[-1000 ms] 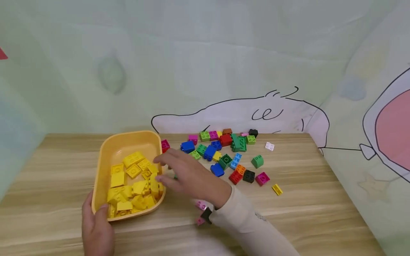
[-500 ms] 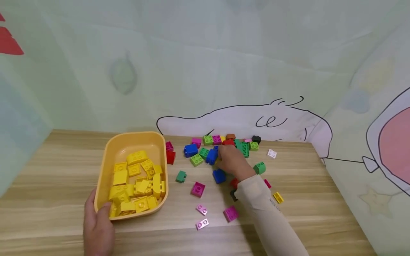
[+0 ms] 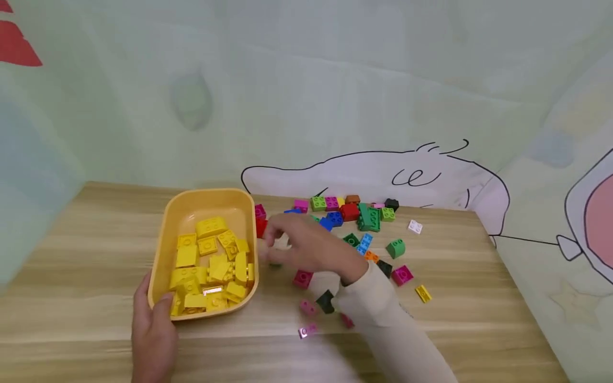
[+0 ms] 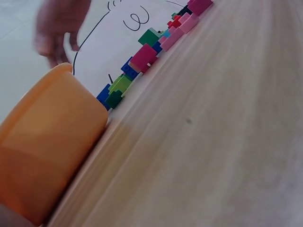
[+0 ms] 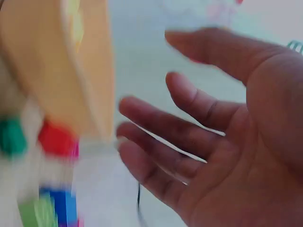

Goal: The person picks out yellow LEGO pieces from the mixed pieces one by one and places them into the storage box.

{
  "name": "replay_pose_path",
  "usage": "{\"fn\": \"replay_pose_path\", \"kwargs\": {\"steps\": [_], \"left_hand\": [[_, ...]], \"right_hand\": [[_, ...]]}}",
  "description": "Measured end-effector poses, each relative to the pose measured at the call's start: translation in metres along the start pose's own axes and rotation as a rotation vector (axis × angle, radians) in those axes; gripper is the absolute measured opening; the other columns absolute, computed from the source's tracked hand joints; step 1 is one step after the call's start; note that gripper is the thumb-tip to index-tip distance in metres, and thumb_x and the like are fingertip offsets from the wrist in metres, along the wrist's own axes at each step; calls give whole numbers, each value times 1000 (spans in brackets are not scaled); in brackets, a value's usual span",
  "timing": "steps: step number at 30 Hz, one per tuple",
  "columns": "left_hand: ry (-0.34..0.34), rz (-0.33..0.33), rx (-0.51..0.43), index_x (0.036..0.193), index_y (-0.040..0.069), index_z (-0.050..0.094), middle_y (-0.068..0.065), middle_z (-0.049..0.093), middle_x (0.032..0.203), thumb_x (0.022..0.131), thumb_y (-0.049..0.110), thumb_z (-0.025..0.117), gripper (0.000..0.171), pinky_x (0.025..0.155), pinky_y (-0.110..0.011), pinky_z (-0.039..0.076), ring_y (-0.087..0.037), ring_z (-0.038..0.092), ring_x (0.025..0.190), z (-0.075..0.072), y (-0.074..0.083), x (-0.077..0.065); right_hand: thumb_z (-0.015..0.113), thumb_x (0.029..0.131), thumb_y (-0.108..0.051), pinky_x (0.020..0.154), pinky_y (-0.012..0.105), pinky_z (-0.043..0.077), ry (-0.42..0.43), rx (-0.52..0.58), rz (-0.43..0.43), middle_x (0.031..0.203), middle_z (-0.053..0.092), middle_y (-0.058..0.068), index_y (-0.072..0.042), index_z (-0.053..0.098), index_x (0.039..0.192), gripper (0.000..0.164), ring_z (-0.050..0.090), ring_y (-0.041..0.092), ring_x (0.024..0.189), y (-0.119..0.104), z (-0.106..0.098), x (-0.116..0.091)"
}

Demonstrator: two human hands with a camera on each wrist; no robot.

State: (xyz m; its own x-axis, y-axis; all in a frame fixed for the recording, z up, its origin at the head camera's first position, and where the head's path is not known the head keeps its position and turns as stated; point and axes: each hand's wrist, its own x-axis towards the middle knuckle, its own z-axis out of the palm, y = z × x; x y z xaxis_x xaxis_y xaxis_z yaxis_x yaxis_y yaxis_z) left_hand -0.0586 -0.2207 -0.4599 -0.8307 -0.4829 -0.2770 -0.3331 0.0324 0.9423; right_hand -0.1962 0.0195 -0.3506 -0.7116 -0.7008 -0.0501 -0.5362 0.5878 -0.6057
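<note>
My left hand [image 3: 154,330] grips the near left corner of a yellow-orange plastic box [image 3: 160,250], thumb over the rim and fingers along its outer side. Inside the box lie several yellow toy bricks [image 3: 187,256]. Just right of the box, my right hand [image 3: 306,244] hovers above the table. In the right wrist view its fingers [image 5: 165,127] are spread apart with nothing between them, and the box wall [image 5: 42,61] stands beside the fingertips. The right hand and sleeve cover part of the scattered bricks.
Mixed-colour bricks lie right of the box, among them a red brick [image 3: 350,212], a green brick [image 3: 396,248] and a white brick [image 3: 415,226]. A small yellow brick [image 3: 423,293] lies at the right. A printed cloth [image 3: 306,96] rises behind the wooden table [image 3: 86,298].
My right hand went from beside the box to the brick pile, then came back left to the box. Yellow bricks at the box's near right look rearranged. The left hand kept its grip.
</note>
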Motion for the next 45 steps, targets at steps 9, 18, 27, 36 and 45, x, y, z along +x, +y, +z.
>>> {"fn": "replay_pose_path", "kwargs": {"steps": [9, 18, 27, 36, 45], "left_hand": [[-65, 24, -25, 158, 33, 8, 5, 4, 167, 109, 22, 22, 52, 127, -54, 9, -19, 11, 152, 11, 0, -2], [-56, 27, 8, 158, 33, 7, 5, 4, 167, 109, 23, 22, 52, 128, -54, 9, -19, 10, 152, 13, 0, 0], [-75, 30, 19, 158, 31, 6, 4, 3, 168, 108, 20, 21, 53, 127, -55, 10, -21, 10, 152, 16, -4, 4], [-97, 6, 28, 158, 32, 2, 4, 0, 168, 109, 23, 20, 53, 127, -55, 9, -22, 7, 153, 18, -6, 15], [-110, 46, 21, 158, 32, 5, 3, 3, 168, 109, 23, 21, 53, 128, -52, 9, -20, 10, 152, 18, -7, 28]], "right_hand": [[58, 98, -5, 109, 51, 50, 158, -245, 497, 129, 62, 23, 6, 62, 125, 30, 55, 37, 121, 129, -44, 11], [63, 93, -6, 95, 45, 59, 51, -248, 579, 111, 67, 22, 9, 67, 118, 29, 60, 33, 98, 147, -33, 16], [55, 100, -8, 85, 40, 62, 9, -216, 648, 98, 68, 16, 2, 73, 112, 24, 60, 28, 89, 151, -27, -10], [64, 91, 3, 93, 49, 61, 17, -256, 597, 112, 68, 16, -2, 70, 118, 28, 61, 29, 94, 142, -15, -32], [71, 93, -10, 83, 27, 65, 238, -221, 6, 118, 62, 4, -14, 68, 121, 29, 62, 17, 97, 27, 22, -28]]}}
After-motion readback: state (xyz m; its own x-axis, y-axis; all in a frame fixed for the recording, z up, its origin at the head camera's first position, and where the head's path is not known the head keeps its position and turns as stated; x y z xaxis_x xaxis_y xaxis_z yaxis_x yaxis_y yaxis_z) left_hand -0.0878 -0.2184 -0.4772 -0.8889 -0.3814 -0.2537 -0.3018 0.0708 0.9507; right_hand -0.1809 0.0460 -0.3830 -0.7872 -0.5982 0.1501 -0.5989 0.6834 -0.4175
